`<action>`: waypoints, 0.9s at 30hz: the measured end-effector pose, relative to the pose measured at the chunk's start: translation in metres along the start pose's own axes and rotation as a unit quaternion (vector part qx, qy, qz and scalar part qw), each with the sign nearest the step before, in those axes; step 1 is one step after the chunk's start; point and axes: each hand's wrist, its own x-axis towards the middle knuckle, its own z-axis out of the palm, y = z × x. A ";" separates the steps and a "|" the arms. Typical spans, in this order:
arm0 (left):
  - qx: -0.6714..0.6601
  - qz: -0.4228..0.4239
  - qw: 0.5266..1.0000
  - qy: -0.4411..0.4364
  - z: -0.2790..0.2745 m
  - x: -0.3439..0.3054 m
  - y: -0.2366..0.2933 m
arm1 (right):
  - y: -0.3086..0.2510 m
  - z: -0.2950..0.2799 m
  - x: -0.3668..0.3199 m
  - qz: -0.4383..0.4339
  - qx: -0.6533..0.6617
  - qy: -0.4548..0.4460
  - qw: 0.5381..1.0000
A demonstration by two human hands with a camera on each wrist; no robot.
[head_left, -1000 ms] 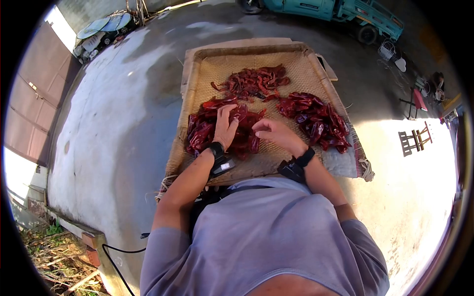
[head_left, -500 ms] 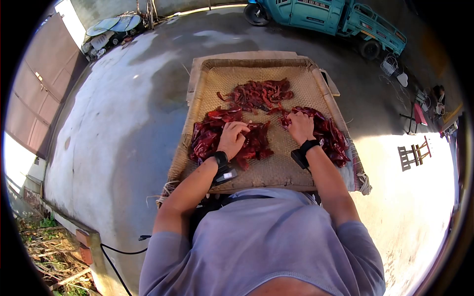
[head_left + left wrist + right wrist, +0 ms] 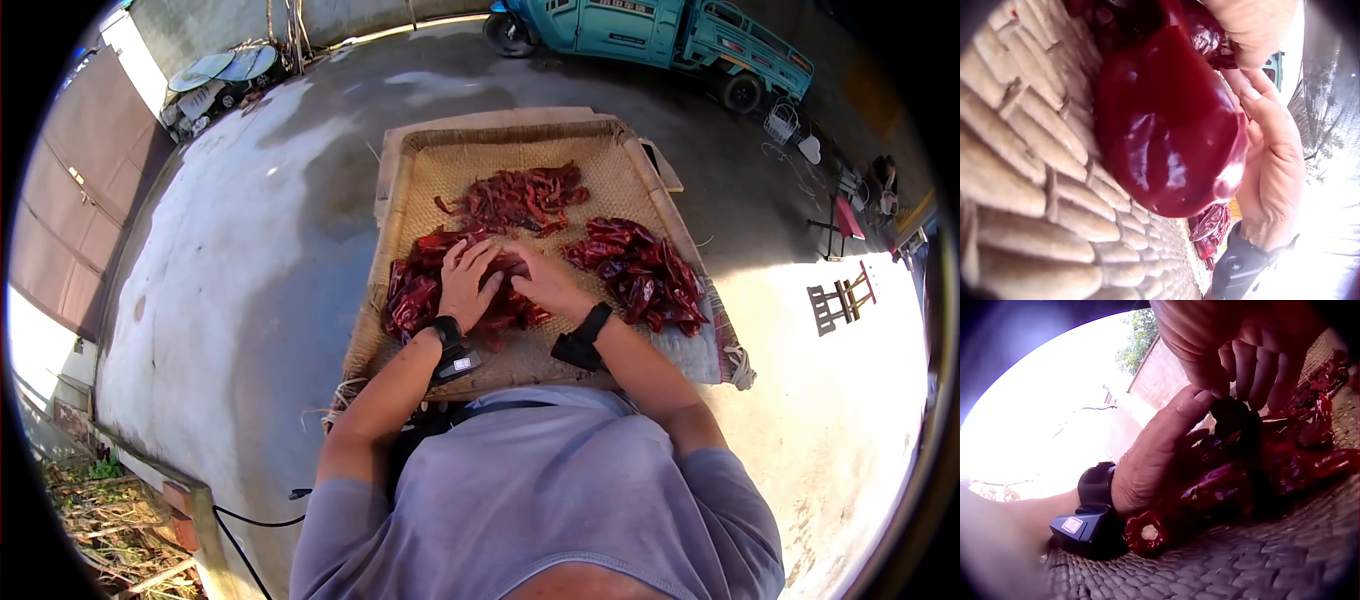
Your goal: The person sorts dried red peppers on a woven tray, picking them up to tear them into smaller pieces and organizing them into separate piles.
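My left hand is over the left pile of dried red peppers, fingers stretched forward and thumb toward the other hand. Beside it, my right hand bends its fingers inward. Between them both hands pinch a dark red pepper, mostly covered by fingers. The left thumb reaches the right fingertips in the right wrist view. A large glossy pepper lies close below the left hand. On the woven tray are a right pile of glossy peppers and a far heap of thinner, shrivelled ones.
The tray's raised rim surrounds the piles, and its near edge is right at the person's waist. A teal three-wheeled truck is parked beyond. Small stools stand on the concrete floor to the right.
The right hand went from beside the left pile to the right pile, then came back to meet the left hand. The left hand stayed over its pile, its fingers shifting.
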 end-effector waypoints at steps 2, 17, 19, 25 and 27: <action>-0.013 -0.038 0.999 -0.025 0.002 -0.001 0.002 | -0.015 -0.014 -0.005 0.035 -0.078 0.012 0.996; 0.021 -0.122 0.992 0.010 0.009 -0.003 0.000 | 0.013 -0.053 0.001 0.193 -0.459 0.039 0.866; -0.006 -0.143 0.990 -0.003 0.009 -0.002 0.001 | -0.003 -0.043 0.004 0.160 -0.378 0.034 0.911; -0.018 -0.130 0.990 0.054 0.011 -0.002 0.007 | -0.025 -0.038 0.016 0.102 -0.269 -0.008 0.958; 0.025 -0.101 0.994 0.029 0.013 -0.004 0.002 | -0.001 -0.049 0.035 0.140 -0.389 0.000 0.911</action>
